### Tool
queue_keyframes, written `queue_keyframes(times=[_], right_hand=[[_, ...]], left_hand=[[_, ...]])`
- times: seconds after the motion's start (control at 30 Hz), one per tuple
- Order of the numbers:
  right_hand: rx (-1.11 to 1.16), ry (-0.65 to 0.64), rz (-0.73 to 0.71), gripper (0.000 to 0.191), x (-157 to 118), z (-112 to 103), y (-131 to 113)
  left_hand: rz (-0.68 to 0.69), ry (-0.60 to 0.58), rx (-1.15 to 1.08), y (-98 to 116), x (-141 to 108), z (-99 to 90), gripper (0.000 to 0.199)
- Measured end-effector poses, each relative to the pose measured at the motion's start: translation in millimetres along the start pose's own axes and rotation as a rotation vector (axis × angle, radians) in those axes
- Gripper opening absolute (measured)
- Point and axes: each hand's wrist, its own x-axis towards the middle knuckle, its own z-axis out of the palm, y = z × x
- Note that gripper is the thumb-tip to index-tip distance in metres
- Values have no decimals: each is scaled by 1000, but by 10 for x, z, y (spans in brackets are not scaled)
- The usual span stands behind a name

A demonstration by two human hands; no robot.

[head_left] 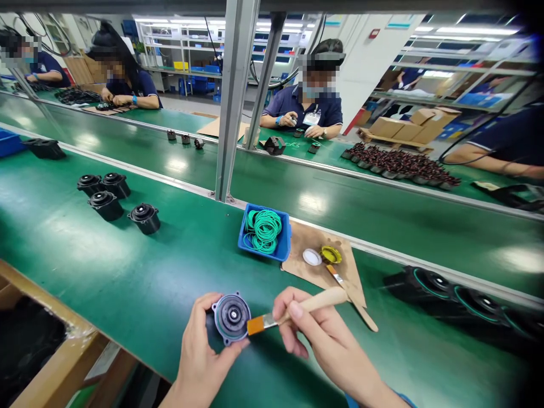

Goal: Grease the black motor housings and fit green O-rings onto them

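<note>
My left hand (204, 351) is wrapped round a round black housing (233, 316) with small lugs on its rim, its open face turned up. A thin green ring shows along part of the rim. In my right hand (317, 328) is a flat brush (270, 321) with a wooden handle, pinched near its metal band. The orange bristles touch the right edge of the housing. Beyond the hands stands a blue bin (289, 238) of green rings (264, 229). To its right, brown cardboard (306, 275) bears a yellow-rimmed pot (331, 255), a white lid (311, 257) and a second brush (361, 309).
Several black housings (105, 205) stand at the left of the green bench (178, 272); more, with green rings (431, 283), line the right. A metal post (232, 113) rises behind the bin. Several people work across the conveyor (272, 170), near a pile of small parts (399, 164).
</note>
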Motion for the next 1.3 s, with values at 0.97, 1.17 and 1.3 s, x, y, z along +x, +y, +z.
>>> queue_keyframes(times=[0.97, 1.17, 1.3], right_hand=[[-343, 127, -289, 48, 29, 2, 114], [-148, 220, -276, 46, -12, 26, 73], [-244, 352, -380, 42, -27, 14, 37]], left_hand=[[-2, -14, -142, 16, -35, -1, 55], [85, 20, -140, 68, -13, -21, 47], [209, 81, -97, 133, 12, -20, 39]])
